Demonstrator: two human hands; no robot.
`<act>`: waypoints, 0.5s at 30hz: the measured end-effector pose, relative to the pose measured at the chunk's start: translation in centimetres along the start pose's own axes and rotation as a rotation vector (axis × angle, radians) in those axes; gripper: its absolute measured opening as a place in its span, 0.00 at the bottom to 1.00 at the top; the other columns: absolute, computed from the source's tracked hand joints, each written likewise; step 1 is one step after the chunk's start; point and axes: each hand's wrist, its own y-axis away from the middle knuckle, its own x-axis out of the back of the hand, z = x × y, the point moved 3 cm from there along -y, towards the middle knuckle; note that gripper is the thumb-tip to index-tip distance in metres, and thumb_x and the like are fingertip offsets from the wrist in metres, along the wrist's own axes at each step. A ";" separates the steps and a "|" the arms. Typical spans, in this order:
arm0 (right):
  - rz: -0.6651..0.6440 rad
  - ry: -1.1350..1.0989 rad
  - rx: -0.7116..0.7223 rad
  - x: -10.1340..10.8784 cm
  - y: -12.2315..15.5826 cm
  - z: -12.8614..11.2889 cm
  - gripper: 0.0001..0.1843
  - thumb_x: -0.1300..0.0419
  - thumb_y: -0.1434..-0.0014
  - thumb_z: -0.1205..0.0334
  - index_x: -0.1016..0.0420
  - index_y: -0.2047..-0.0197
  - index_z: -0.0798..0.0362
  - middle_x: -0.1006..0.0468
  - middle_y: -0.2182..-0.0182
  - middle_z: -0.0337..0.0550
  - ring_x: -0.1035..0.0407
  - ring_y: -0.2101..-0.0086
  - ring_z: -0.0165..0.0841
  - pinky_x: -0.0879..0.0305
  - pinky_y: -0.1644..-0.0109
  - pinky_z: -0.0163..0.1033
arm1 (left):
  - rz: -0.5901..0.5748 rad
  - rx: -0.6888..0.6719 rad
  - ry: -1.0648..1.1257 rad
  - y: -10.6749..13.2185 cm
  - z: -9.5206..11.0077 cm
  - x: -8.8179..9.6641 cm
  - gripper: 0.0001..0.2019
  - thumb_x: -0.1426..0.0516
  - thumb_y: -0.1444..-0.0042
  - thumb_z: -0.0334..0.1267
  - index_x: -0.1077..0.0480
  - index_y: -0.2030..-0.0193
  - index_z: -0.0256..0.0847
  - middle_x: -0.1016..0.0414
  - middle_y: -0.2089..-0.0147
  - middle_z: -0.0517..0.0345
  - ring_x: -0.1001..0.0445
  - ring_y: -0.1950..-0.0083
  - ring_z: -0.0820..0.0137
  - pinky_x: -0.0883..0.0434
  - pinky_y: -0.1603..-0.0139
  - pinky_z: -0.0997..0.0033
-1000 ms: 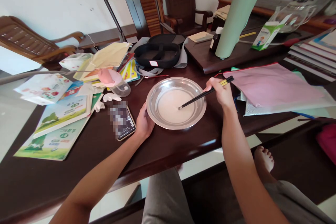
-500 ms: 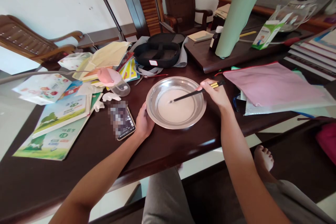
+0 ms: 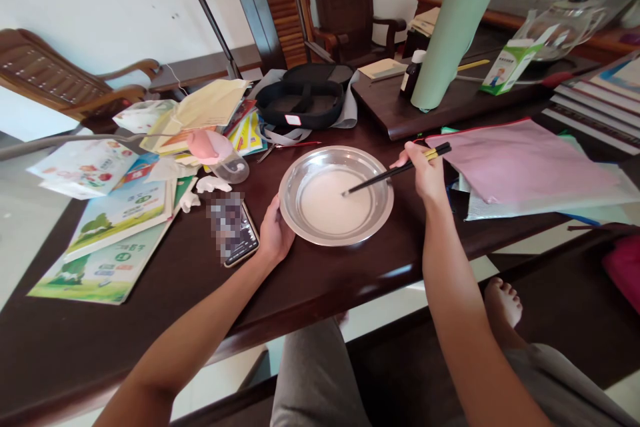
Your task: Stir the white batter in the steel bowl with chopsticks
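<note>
A shallow steel bowl (image 3: 383, 210) holding a white liquid sits on the dark wooden table (image 3: 310, 280). My left hand (image 3: 274, 235) rests against the bowl's left rim and steadies it. My right hand (image 3: 423, 170) grips a pair of black chopsticks (image 3: 387, 175) with yellow tops. Their tips dip into the liquid right of the bowl's middle.
A phone (image 3: 234, 229) lies just left of my left hand. Books and papers (image 3: 117, 213) crowd the left side, with a pink-lidded cup (image 3: 225, 159). A black tray (image 3: 303, 101) and green flask (image 3: 445, 33) stand behind; a pink folder (image 3: 520, 163) lies right.
The chopstick tips swung left across the liquid and then back to the right side of the bowl. My right hand moved with them. My left hand stayed on the rim.
</note>
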 end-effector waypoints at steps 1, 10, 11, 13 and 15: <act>-0.018 -0.019 -0.012 -0.1 0.0 0.0 0.29 0.37 0.41 0.32 0.26 0.80 0.47 0.24 0.82 0.38 0.24 0.73 0.37 0.26 0.59 0.44 | 0.001 0.000 0.000 0.0 0.0 0.0 0.15 0.37 0.41 0.50 0.21 0.54 0.43 0.17 0.48 0.53 0.26 0.36 0.51 0.29 0.35 0.50; 0.029 0.021 0.007 0.1 -0.1 0.1 0.29 0.37 0.42 0.32 0.26 0.79 0.48 0.24 0.80 0.38 0.22 0.71 0.38 0.26 0.56 0.45 | 0.000 -0.008 0.009 0.0 0.0 0.0 0.14 0.37 0.42 0.49 0.21 0.55 0.44 0.17 0.49 0.54 0.25 0.37 0.51 0.28 0.36 0.50; 0.040 0.005 -0.004 0.1 -0.1 0.0 0.30 0.38 0.42 0.31 0.27 0.80 0.47 0.25 0.81 0.38 0.23 0.71 0.38 0.26 0.57 0.45 | -0.002 -0.008 0.005 0.0 0.0 0.0 0.14 0.37 0.41 0.49 0.21 0.55 0.44 0.17 0.49 0.54 0.25 0.37 0.51 0.28 0.36 0.51; -0.043 -0.003 -0.013 -0.2 0.1 -0.2 0.30 0.38 0.42 0.30 0.26 0.80 0.47 0.24 0.80 0.39 0.23 0.71 0.39 0.26 0.59 0.45 | -0.006 -0.008 0.001 0.0 0.1 0.0 0.13 0.37 0.41 0.49 0.21 0.55 0.44 0.17 0.49 0.54 0.25 0.37 0.52 0.28 0.36 0.51; -0.168 0.024 0.006 -0.8 0.3 -0.4 0.29 0.37 0.43 0.31 0.23 0.78 0.48 0.20 0.76 0.41 0.22 0.68 0.39 0.26 0.57 0.45 | -0.007 -0.008 0.007 0.0 0.1 0.0 0.14 0.37 0.41 0.49 0.21 0.55 0.44 0.17 0.49 0.54 0.25 0.37 0.52 0.28 0.36 0.51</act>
